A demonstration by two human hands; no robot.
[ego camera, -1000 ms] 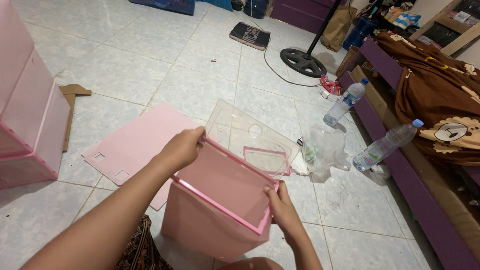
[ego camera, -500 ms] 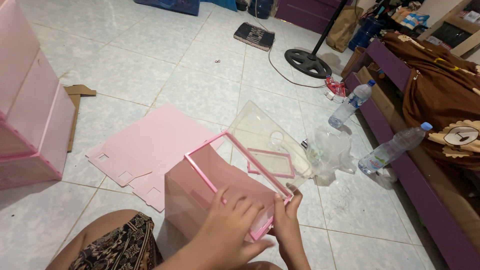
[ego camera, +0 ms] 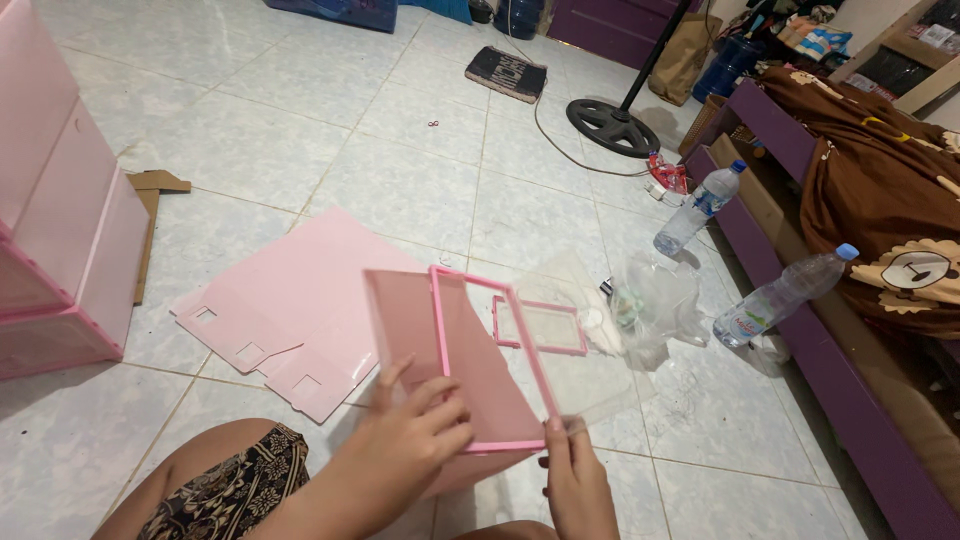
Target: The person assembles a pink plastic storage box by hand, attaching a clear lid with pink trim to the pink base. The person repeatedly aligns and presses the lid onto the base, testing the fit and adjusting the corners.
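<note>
Now | left hand (ego camera: pixel 415 432) closed on pink drawer box (ego camera: pixel 450 370) | right hand (ego camera: pixel 572 480) pinching clear front panel (ego camera: pixel 585 375) | risk: panel bending, frame (ego camera: pixel 480 362) unclipping, if twisted

left hand (ego camera: pixel 405 445) fingers curled, right hand (ego camera: pixel 575 485) pinching

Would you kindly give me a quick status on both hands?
Left hand gripping pink box. Right hand pinching its pink frame. Flat pink panel on floor alongside.

Drawer box (ego camera: pixel 450 350): translucent pink plastic, smooth, semi-gloss. Flat sheet (ego camera: pixel 290 290): matt pink plastic. Floor tiles (ego camera: pixel 300 130): glossy, mottled. Bottles (ego camera: pixel 775 295): clear plastic. Bag (ego camera: pixel 655 305): crinkled film.
</note>
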